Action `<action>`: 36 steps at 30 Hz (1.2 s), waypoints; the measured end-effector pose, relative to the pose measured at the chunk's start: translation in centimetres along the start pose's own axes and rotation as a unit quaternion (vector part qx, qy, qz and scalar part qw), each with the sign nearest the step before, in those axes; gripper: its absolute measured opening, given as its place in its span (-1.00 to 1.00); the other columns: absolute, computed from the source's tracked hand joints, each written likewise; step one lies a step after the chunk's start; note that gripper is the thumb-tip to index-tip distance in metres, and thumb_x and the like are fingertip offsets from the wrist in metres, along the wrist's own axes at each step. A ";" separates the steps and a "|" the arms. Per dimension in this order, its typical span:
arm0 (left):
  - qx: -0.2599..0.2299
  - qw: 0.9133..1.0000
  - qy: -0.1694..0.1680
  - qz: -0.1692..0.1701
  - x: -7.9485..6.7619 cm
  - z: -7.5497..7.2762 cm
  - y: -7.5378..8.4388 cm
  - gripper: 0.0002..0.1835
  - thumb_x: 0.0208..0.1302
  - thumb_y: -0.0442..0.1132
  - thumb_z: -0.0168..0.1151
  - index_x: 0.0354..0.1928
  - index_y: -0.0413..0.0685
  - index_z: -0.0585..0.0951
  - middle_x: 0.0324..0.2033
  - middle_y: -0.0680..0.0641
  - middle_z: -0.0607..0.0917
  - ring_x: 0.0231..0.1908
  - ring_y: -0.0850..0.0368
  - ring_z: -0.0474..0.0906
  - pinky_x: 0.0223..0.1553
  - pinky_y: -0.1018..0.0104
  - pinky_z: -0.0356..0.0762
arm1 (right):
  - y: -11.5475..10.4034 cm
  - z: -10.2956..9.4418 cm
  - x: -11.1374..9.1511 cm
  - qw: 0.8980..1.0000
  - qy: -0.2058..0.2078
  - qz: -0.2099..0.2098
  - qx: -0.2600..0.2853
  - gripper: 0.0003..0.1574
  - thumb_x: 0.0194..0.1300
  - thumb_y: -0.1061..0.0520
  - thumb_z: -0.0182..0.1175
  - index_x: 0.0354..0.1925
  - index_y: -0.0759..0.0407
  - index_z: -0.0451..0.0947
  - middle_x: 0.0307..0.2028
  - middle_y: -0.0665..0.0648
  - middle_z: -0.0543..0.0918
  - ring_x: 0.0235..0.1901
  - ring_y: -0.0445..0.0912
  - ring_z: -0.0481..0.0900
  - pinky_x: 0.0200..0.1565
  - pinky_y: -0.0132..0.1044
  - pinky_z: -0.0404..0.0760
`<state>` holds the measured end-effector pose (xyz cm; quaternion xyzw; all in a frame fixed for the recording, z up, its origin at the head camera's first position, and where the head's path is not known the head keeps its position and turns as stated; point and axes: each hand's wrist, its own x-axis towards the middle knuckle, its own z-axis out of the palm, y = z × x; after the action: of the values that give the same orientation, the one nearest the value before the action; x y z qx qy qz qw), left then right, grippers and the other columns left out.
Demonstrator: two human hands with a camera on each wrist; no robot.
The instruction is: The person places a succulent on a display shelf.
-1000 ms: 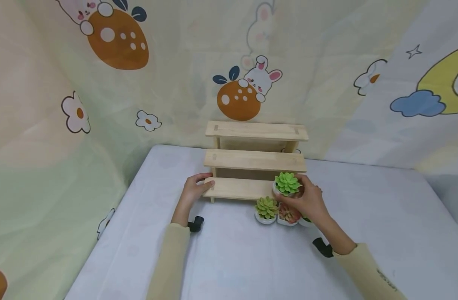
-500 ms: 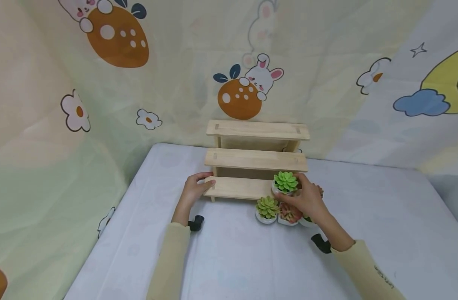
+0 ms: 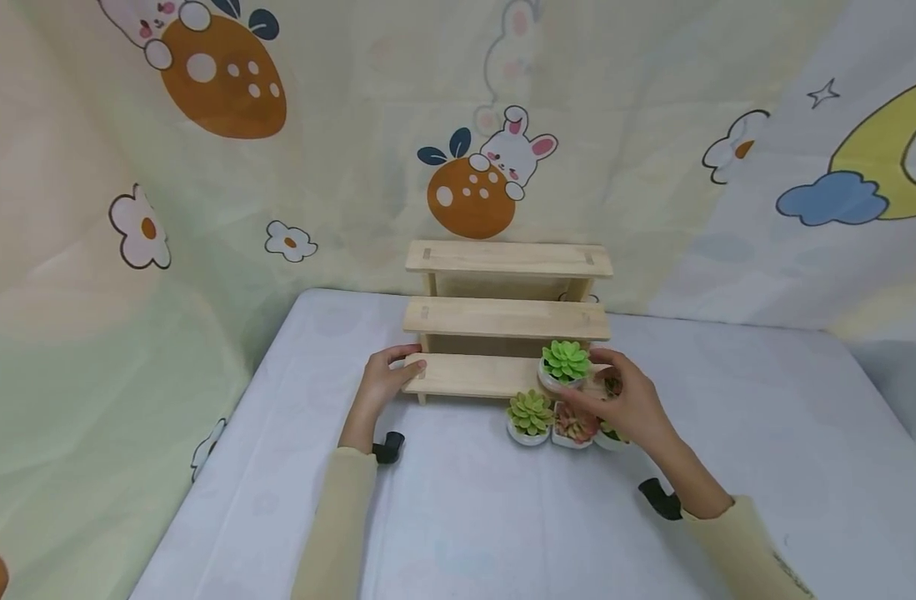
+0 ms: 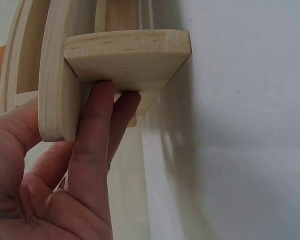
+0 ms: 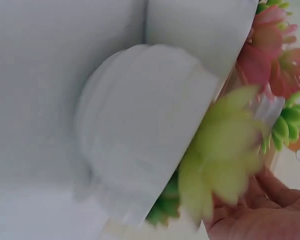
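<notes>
A three-tier wooden plant stand stands at the back of the table. My left hand grips the left end of its lowest board, thumb on top; in the left wrist view the fingers reach under the board against the leg. On that board's right part sits a bright green succulent in a white pot. My right hand is beside it with fingers spread, thumb low near the pot, seemingly off it. A darker plant shows partly behind this hand.
In front of the stand, on the white-covered table, are a yellow-green succulent, a red succulent and a partly hidden potted plant. A printed cloth hangs behind.
My right hand has loosened from the bright green succulent's pot and drawn slightly right, so a gap shows between them. My left hand keeps its grip on the stand.
</notes>
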<state>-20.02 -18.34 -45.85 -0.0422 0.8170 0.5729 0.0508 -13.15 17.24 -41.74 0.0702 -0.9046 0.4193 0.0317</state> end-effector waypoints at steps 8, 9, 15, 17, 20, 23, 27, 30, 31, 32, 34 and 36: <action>0.001 1.000 -0.002 0.006 -0.2 -0.2 -0.1 -0.56 0.27 -0.26 0.33 0.15 -0.28 0.57 0.18 -0.29 0.54 0.34 -0.14 0.27 0.37 -0.10 0.08 | 0.9 -1.7 -2.3 0.999 0.023 -0.019 -0.034 -0.15 0.10 0.06 0.47 0.25 0.35 0.35 0.19 0.38 0.48 0.08 0.20 0.43 -0.04 0.12 0.38; 0.002 1.000 -0.003 0.008 -0.2 -0.3 -0.1 -0.56 0.27 -0.26 0.32 0.16 -0.28 0.57 0.18 -0.29 0.54 0.34 -0.15 0.27 0.37 -0.10 0.09 | 1.1 -1.9 -2.7 0.999 0.026 -0.021 -0.041 -0.15 0.09 0.09 0.47 0.25 0.36 0.36 0.19 0.38 0.47 0.06 0.20 0.43 -0.07 0.09 0.37; -0.003 1.000 -0.010 0.008 -0.2 -0.3 0.0 -0.55 0.27 -0.25 0.32 0.17 -0.29 0.56 0.20 -0.29 0.53 0.35 -0.15 0.26 0.36 -0.10 0.11 | 2.0 -2.3 -4.6 0.998 0.012 0.003 -0.059 -0.07 0.05 0.07 0.50 0.27 0.38 0.31 0.18 0.39 0.41 0.02 0.22 0.44 -0.10 0.04 0.42; -0.005 1.000 -0.010 0.006 -0.2 -0.3 0.0 -0.55 0.26 -0.25 0.33 0.17 -0.28 0.56 0.20 -0.29 0.52 0.35 -0.15 0.26 0.37 -0.10 0.10 | 2.4 -2.3 -5.0 0.998 0.004 0.014 -0.061 -0.03 0.05 0.03 0.51 0.28 0.38 0.28 0.18 0.38 0.40 0.03 0.22 0.45 -0.08 0.07 0.45; -0.006 1.000 -0.011 0.007 -0.2 -0.3 0.0 -0.55 0.26 -0.26 0.33 0.16 -0.29 0.57 0.19 -0.30 0.52 0.35 -0.15 0.26 0.36 -0.11 0.09 | 3.2 -2.1 -5.5 0.998 -0.003 0.028 -0.060 0.01 0.03 0.01 0.52 0.27 0.39 0.25 0.16 0.37 0.41 0.01 0.20 0.47 -0.08 0.03 0.51; -0.004 1.000 -0.012 0.010 -0.1 -0.3 0.0 -0.56 0.26 -0.26 0.32 0.16 -0.29 0.57 0.19 -0.30 0.52 0.35 -0.16 0.25 0.36 -0.12 0.09 | 3.7 -1.9 -5.8 0.997 -0.020 0.048 -0.051 0.03 0.03 0.02 0.52 0.27 0.43 0.21 0.12 0.39 0.42 -0.03 0.17 0.50 -0.12 -0.09 0.56; -0.001 1.000 -0.014 0.011 -0.1 -0.2 0.0 -0.55 0.27 -0.26 0.32 0.17 -0.29 0.56 0.19 -0.31 0.52 0.35 -0.18 0.24 0.35 -0.14 0.09 | 3.9 -1.7 -5.9 0.997 -0.041 0.063 -0.036 0.02 0.08 0.06 0.49 0.27 0.51 0.18 0.09 0.47 0.42 -0.11 0.17 0.55 -0.19 -0.19 0.60; -0.004 1.000 -0.011 0.007 0.0 -0.2 -0.1 -0.55 0.27 -0.26 0.32 0.16 -0.28 0.56 0.19 -0.30 0.52 0.35 -0.16 0.24 0.36 -0.14 0.08 | 3.9 -1.3 -5.5 0.997 -0.046 0.057 -0.036 -0.01 0.09 0.10 0.48 0.26 0.55 0.19 0.07 0.51 0.43 -0.15 0.16 0.58 -0.23 -0.21 0.62; -0.006 1.000 -0.011 0.005 0.0 -0.2 -0.1 -0.55 0.26 -0.25 0.33 0.16 -0.28 0.57 0.19 -0.29 0.52 0.35 -0.15 0.24 0.36 -0.13 0.07 | 4.0 -1.2 -5.4 0.997 -0.047 0.056 -0.039 -0.02 0.09 0.11 0.48 0.25 0.56 0.20 0.07 0.52 0.44 -0.16 0.15 0.58 -0.25 -0.22 0.61; -0.009 1.000 -0.011 0.004 0.0 -0.2 0.0 -0.55 0.26 -0.26 0.33 0.16 -0.27 0.57 0.19 -0.29 0.52 0.36 -0.14 0.23 0.37 -0.13 0.07 | 4.0 -1.1 -5.3 0.996 -0.046 0.054 -0.044 -0.04 0.09 0.11 0.48 0.24 0.57 0.22 0.06 0.52 0.45 -0.18 0.15 0.59 -0.27 -0.23 0.61; -0.009 1.000 -0.011 0.001 0.0 -0.2 -0.1 -0.55 0.26 -0.25 0.33 0.17 -0.27 0.57 0.20 -0.28 0.52 0.36 -0.14 0.23 0.37 -0.13 0.06 | 4.1 -1.0 -5.0 0.996 -0.048 0.056 -0.055 -0.06 0.09 0.11 0.47 0.22 0.57 0.24 0.04 0.51 0.48 -0.20 0.13 0.60 -0.30 -0.25 0.60; -0.009 1.000 -0.011 -0.001 0.0 -0.2 -0.1 -0.55 0.26 -0.25 0.33 0.17 -0.26 0.57 0.20 -0.27 0.52 0.36 -0.13 0.23 0.37 -0.12 0.06 | 4.2 -1.0 -4.8 0.995 -0.049 0.060 -0.062 -0.07 0.08 0.11 0.48 0.21 0.58 0.26 0.00 0.49 0.51 -0.22 0.11 0.60 -0.32 -0.27 0.58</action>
<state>-20.06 -18.54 -45.92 -0.0373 0.8111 0.5807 0.0603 -9.02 21.16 -44.87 0.0340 -0.9318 0.3599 -0.0337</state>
